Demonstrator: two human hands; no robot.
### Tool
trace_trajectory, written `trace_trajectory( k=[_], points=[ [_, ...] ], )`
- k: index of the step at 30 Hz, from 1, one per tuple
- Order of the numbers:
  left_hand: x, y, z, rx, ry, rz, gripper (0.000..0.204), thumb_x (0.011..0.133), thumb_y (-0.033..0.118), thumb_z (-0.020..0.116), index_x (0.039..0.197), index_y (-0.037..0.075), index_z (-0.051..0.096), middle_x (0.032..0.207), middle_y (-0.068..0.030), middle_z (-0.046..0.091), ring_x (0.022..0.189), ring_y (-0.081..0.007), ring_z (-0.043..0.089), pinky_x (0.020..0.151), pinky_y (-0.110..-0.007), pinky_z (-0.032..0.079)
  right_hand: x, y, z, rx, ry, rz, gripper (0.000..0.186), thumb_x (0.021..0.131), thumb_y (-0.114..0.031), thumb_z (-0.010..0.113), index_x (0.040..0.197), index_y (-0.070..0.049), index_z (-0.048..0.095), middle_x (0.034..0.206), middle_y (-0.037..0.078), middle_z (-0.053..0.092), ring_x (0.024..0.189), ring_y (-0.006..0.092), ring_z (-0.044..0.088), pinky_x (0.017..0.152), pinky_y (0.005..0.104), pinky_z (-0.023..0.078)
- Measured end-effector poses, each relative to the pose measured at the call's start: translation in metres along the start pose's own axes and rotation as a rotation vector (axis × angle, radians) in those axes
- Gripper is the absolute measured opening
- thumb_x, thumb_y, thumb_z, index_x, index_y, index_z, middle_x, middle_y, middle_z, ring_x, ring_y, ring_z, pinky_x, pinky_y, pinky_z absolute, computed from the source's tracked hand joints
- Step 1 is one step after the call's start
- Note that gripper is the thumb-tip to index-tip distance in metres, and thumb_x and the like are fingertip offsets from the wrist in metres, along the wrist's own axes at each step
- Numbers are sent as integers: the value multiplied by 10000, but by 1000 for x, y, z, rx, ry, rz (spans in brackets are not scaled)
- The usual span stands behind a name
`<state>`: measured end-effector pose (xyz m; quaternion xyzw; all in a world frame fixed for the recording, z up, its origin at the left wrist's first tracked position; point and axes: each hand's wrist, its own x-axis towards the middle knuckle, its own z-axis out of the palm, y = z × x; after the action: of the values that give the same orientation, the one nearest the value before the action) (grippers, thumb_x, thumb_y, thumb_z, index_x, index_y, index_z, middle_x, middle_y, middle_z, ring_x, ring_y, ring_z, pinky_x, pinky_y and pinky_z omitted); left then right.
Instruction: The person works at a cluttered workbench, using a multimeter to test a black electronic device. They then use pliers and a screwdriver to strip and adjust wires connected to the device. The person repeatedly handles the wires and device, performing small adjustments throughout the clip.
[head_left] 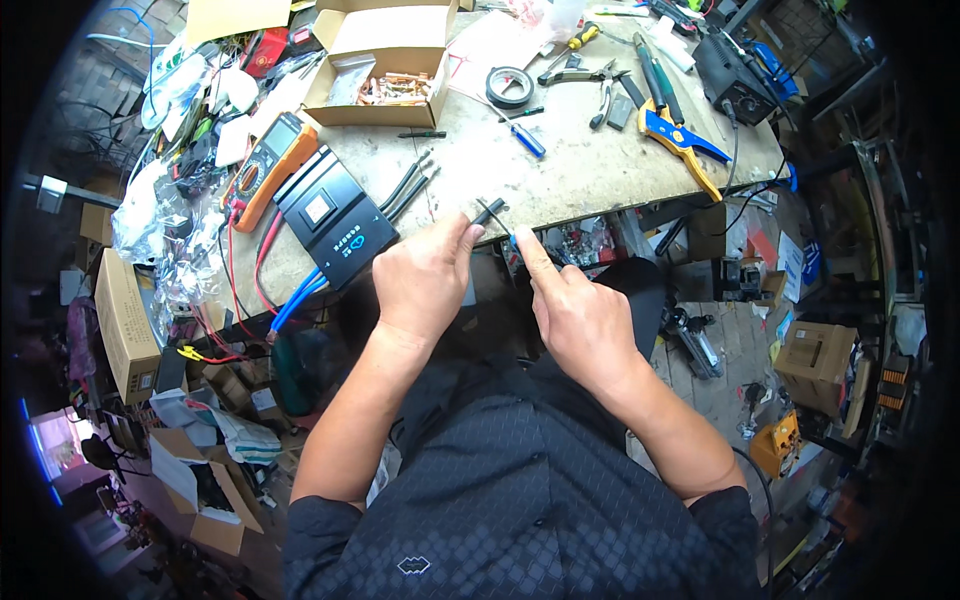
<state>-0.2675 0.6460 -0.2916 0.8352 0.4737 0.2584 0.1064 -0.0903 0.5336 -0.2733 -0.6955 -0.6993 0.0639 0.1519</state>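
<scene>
At the near edge of the workbench, my left hand (425, 275) is closed around a short black cable (490, 211), whose end pokes out past the thumb. My right hand (585, 320) grips a thin knife (494, 217) with a bit of blue at its handle, the index finger stretched along it. The dark blade crosses the cable end and seems to touch it. Left of my hands lies a black box-shaped device (335, 220) with thick black, blue and red cables. Beside it, an orange multimeter (268, 165) rests on the bench.
Behind stands an open cardboard box (385, 112) of copper-coloured terminals. Black tape (510, 87), a blue screwdriver (526, 140), pliers (585, 72) and a blue-and-yellow crimping tool (685, 145) lie on the bench (470, 150). Plastic bags (160, 220) crowd the left; cartons (815, 362) stand on the floor.
</scene>
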Motion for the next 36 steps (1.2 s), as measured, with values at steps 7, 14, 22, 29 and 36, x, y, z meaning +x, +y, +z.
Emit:
trace_trajectory(
  k=[7, 14, 22, 29, 36],
  points=[
    [4, 3, -4, 26, 0, -12, 190, 1018, 290, 714, 923, 128, 688, 757, -119, 708, 701, -348, 719, 583, -440, 539, -1, 2, 3, -5, 23, -8, 729, 939, -121, 693, 1630, -210, 479, 742, 127, 643, 576, 318, 693, 520, 442, 575],
    [-1, 5, 6, 51, 91, -31, 199, 1032, 293, 694, 918, 131, 670, 750, -119, 697, 688, -353, 708, 574, -457, 530, -15, 6, 11, 61, 77, 10, 724, 946, -131, 689, 1633, -210, 473, 740, 124, 639, 562, 314, 685, 513, 438, 575],
    [3, 0, 7, 99, 78, 29, 222, 1044, 313, 676, 903, 145, 639, 692, -83, 678, 617, -316, 701, 521, -441, 520, -2, -2, 11, 57, 37, 28, 717, 954, -135, 687, 1634, -196, 469, 749, 136, 654, 574, 327, 693, 527, 444, 581],
    [3, 9, 0, 6, 32, -52, 146, 1010, 299, 724, 1004, 153, 722, 794, -125, 738, 738, -359, 740, 621, -454, 564, -7, -3, 15, 127, 75, 48, 678, 971, -151, 674, 1621, -170, 481, 745, 151, 673, 583, 337, 703, 537, 454, 588],
    [7, 1, 4, 12, 40, -9, 133, 1003, 287, 718, 978, 161, 684, 766, -100, 727, 685, -351, 720, 597, -450, 555, 3, -6, 16, 89, 7, 83, 646, 993, -194, 667, 1612, -167, 483, 776, 170, 688, 630, 375, 714, 585, 490, 598]
  ],
)
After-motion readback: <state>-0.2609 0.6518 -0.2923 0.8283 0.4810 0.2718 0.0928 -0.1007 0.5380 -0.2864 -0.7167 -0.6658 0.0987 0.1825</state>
